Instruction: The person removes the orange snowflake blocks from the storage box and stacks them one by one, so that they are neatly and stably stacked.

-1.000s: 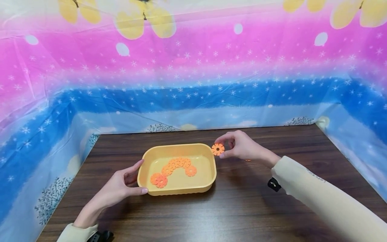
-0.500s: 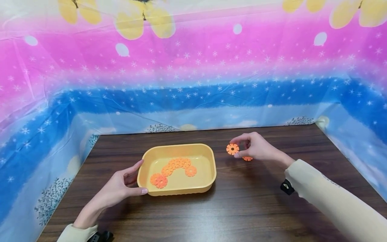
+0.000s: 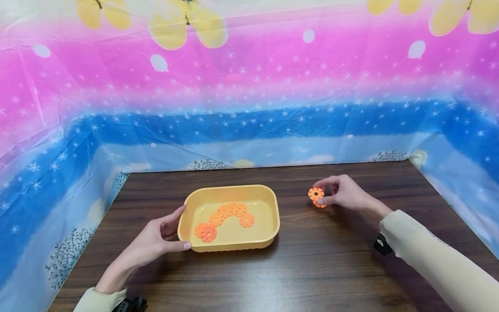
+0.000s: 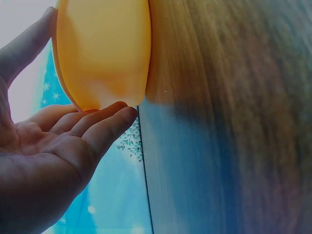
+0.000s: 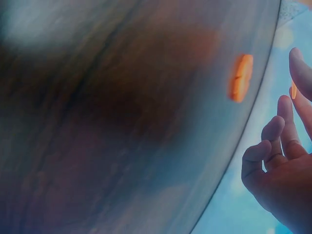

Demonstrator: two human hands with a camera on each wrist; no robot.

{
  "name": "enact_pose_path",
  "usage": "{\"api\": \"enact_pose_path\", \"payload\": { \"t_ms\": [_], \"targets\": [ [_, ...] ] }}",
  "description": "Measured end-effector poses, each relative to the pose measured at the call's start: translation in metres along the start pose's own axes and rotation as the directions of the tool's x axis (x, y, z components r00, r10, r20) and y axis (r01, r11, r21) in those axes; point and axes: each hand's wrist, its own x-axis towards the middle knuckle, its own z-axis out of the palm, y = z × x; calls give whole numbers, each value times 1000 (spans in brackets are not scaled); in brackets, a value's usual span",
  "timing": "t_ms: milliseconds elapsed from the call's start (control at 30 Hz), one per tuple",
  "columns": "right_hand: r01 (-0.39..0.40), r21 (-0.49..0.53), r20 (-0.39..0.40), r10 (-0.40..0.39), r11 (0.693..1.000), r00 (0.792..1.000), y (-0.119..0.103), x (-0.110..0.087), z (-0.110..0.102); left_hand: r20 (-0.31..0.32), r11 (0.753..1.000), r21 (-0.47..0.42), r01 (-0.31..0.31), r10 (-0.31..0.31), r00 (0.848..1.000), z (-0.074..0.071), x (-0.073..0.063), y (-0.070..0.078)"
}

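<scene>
Left of centre in the head view, the left hand (image 3: 150,242) is gripping the yellow plastic tray (image 3: 234,248), thumb and fingers spread wide across its end, probably steadying it. Right of centre, the right hand (image 3: 348,193) is pinching one orange notched disc (image 3: 312,193) by its edge, just above at least one tabletop disc (image 3: 319,205). At least seven partly overlapping tray discs (image 3: 232,209) are lying inside.

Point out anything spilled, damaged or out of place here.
Nothing looks spilled or damaged. One orange disc lies loose on the table, while similar discs sit in the yellow tray; the right hand holds another.
</scene>
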Motion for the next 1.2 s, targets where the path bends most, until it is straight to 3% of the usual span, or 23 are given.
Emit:
{"api": "enact_pose_path", "payload": {
  "t_ms": [400, 1200],
  "targets": [
    [-6, -25, 20, 7, 1000, 1000, 21, -5, 0, 1, 1000, -5, 5, -5, 1000, 0, 0, 0],
    [11, -66, 48, -8, 998, 999, 26, -6, 4, 7, 1000, -2, 2, -2, 1000, -1, 0, 2]
  ]
}}
